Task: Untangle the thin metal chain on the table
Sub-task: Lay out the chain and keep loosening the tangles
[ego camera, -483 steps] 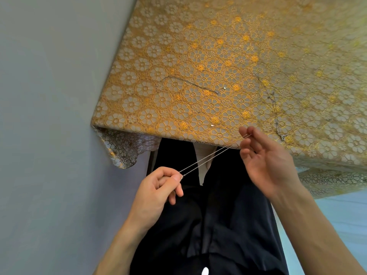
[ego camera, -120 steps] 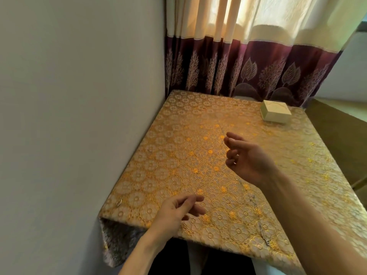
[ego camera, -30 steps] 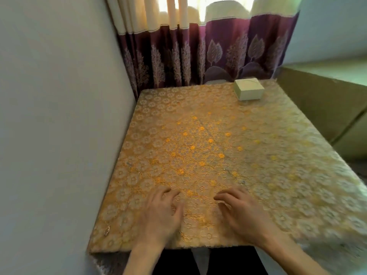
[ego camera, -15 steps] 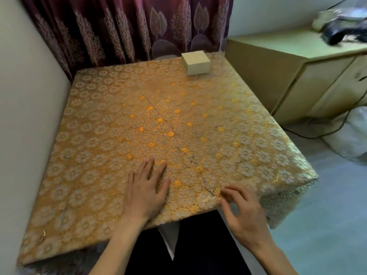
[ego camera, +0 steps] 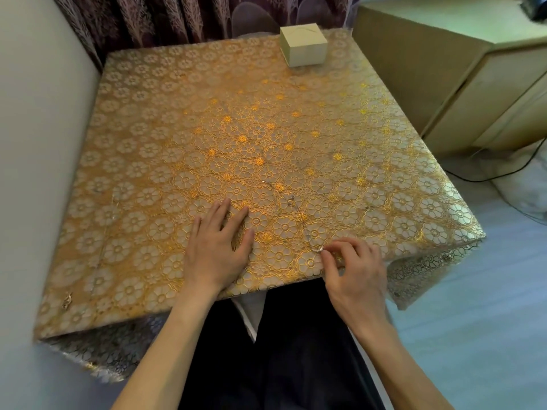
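R hand [ego camera: 355,270] curled, thumb & index tips pinching near end of the chain [ego camera: 291,200]. Rest of it lies slack on the tablecloth [ego camera: 142,173], running away from my pinch to the far-left. L hand [ego camera: 219,247] flat, fingers spread, pressing the cloth just left of the pinch.

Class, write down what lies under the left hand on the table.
The left hand lies flat on the flowered tablecloth. The thin chain shows beside it, toward the right hand. Anything under the palm is hidden.

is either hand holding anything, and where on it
The right hand seems to pinch the chain at its near end; the left hand lies flat, holding nothing.
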Demonstrator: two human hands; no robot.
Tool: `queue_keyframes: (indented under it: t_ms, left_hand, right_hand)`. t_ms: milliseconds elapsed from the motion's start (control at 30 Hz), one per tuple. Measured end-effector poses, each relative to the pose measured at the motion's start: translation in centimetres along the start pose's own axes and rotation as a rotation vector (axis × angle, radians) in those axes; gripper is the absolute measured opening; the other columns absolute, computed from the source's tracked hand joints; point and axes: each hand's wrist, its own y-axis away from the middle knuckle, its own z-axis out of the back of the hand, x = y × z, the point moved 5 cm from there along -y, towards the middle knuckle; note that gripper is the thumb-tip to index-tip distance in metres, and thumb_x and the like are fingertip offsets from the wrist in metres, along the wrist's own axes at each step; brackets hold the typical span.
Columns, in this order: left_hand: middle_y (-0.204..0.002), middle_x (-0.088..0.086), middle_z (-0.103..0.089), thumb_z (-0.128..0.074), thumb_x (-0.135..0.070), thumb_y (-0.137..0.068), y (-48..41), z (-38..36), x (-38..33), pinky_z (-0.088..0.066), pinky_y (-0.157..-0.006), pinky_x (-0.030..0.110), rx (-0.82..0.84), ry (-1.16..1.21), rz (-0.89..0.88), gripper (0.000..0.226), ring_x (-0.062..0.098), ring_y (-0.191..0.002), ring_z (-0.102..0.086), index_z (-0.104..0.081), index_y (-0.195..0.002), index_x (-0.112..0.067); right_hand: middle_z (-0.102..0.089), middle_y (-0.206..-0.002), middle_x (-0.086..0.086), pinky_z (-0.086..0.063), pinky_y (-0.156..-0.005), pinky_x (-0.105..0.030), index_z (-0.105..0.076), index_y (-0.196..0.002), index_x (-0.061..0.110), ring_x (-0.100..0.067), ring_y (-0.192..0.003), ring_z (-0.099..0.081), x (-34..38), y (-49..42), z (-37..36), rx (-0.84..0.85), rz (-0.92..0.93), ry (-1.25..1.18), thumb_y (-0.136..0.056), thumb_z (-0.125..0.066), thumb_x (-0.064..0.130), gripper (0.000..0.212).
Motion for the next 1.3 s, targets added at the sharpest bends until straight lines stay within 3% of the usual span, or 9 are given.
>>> queue_keyframes:
  t_ms: [167, 233, 300, 367, 467, 567, 700, 967, 1300]
  left_hand:
    - [-0.163, -0.006, -0.028, -0.039, -0.058, -0.1, 0.9, 0.3, -0.3, -0.009, -0.126, 0.044, -0.016, 0.058, 0.034, 0.053, 0.012, -0.153, -0.015, -0.044, -0.148, -0.037]
    - [-0.156, -0.005, -0.04, -0.051, -0.048, -0.099, 2.4, 0.6, -1.2, -0.022, -0.123, 0.048, -0.039, 0.133, 0.037, 0.046, 0.015, -0.149, -0.028, -0.054, -0.141, -0.032]
    - [-0.134, -0.008, -0.058, -0.061, -0.04, -0.095, 4.7, 0.9, -3.1, -0.043, -0.109, 0.042, -0.104, 0.227, -0.012, 0.033, 0.012, -0.13, -0.048, -0.066, -0.125, -0.028]
    - [-0.107, -0.019, -0.064, -0.067, -0.037, -0.092, 7.2, 1.3, -5.6, -0.049, -0.089, 0.025, -0.075, 0.351, 0.009, 0.016, 0.0, -0.103, -0.055, -0.07, -0.107, -0.032]
    - [-0.087, -0.025, -0.069, -0.063, -0.046, -0.092, 9.3, -0.2, -8.8, -0.047, -0.073, 0.015, 0.241, 0.667, 0.258, 0.012, -0.004, -0.076, -0.06, -0.071, -0.093, -0.037]
    - [-0.093, -0.021, -0.074, -0.056, -0.054, -0.095, 9.6, -3.0, -10.4, -0.043, -0.066, 0.022, 0.535, 0.98, 0.518, 0.027, 0.003, -0.062, -0.059, -0.073, -0.1, -0.034]
    - [-0.102, -0.009, -0.078, -0.059, -0.054, -0.093, 9.4, -4.7, -11.3, -0.036, -0.058, 0.023, 0.655, 1.27, 0.783, 0.038, 0.011, -0.066, -0.056, -0.075, -0.107, -0.022]
    - [-0.109, -0.001, -0.077, -0.063, -0.038, -0.094, 8.2, -5.3, -13.2, -0.034, -0.055, 0.021, 0.718, 1.458, 0.806, 0.031, 0.007, -0.062, -0.054, -0.074, -0.112, -0.014]
    - [-0.106, 0.001, -0.077, -0.068, -0.029, -0.088, 7.6, -5.0, -13.1, -0.037, -0.055, 0.017, 0.632, 1.618, 0.86, 0.024, 0.004, -0.059, -0.051, -0.077, -0.104, -0.014]
  right_hand:
    - [-0.063, -0.1, 0.013, -0.046, -0.088, -0.038, -0.066, -0.097, 0.022, -0.014, -0.1, -0.053, 0.4, 0.5, 0.9, 0.039, 0.003, -0.124, -0.093, -0.069, 0.023, 0.005]
    - [-0.062, -0.095, 0.016, -0.047, -0.086, -0.034, -0.064, -0.098, 0.026, -0.012, -0.096, -0.056, 0.7, 1.1, 1.7, 0.073, -0.036, -0.193, -0.094, -0.067, 0.024, 0.005]
    - [-0.064, -0.094, 0.019, -0.05, -0.083, -0.032, -0.063, -0.097, 0.032, -0.008, -0.095, -0.06, 0.7, 1.8, 2.4, 0.115, -0.125, -0.284, -0.095, -0.064, 0.029, 0.003]
    - [-0.066, -0.095, 0.02, -0.053, -0.083, -0.033, -0.062, -0.097, 0.036, -0.006, -0.094, -0.063, 0.4, 2.4, 3.0, 0.135, -0.185, -0.329, -0.096, -0.062, 0.034, 0.003]
    - [-0.067, -0.098, 0.021, -0.055, -0.084, -0.031, -0.065, -0.1, 0.036, -0.001, -0.098, -0.062, 0.0, 3.2, 3.8, 0.142, -0.2, -0.339, -0.095, -0.061, 0.036, 0.006]
    - [-0.063, -0.1, 0.021, -0.055, -0.08, -0.025, -0.066, -0.098, 0.031, 0.001, -0.096, -0.062, -0.3, 3.7, 4.5, 0.135, -0.173, -0.308, -0.094, -0.064, 0.031, 0.005]
    - [-0.062, -0.095, 0.018, -0.052, -0.072, -0.019, -0.065, -0.093, 0.036, -0.002, -0.088, -0.064, -0.9, 4.5, 5.5, 0.136, -0.182, -0.294, -0.092, -0.067, 0.027, 0.01]
    - [-0.071, -0.084, 0.017, -0.05, -0.07, -0.015, -0.064, -0.089, 0.037, -0.006, -0.084, -0.069, -1.8, 5.9, 7.1, 0.266, -0.225, -0.399, -0.094, -0.067, 0.023, 0.015]
    - [-0.072, -0.085, 0.012, -0.054, -0.074, -0.017, -0.066, -0.09, 0.03, -0.011, -0.083, -0.071, -2.3, 6.4, 9.9, 0.228, -0.216, -0.507, -0.093, -0.067, 0.009, 0.021]
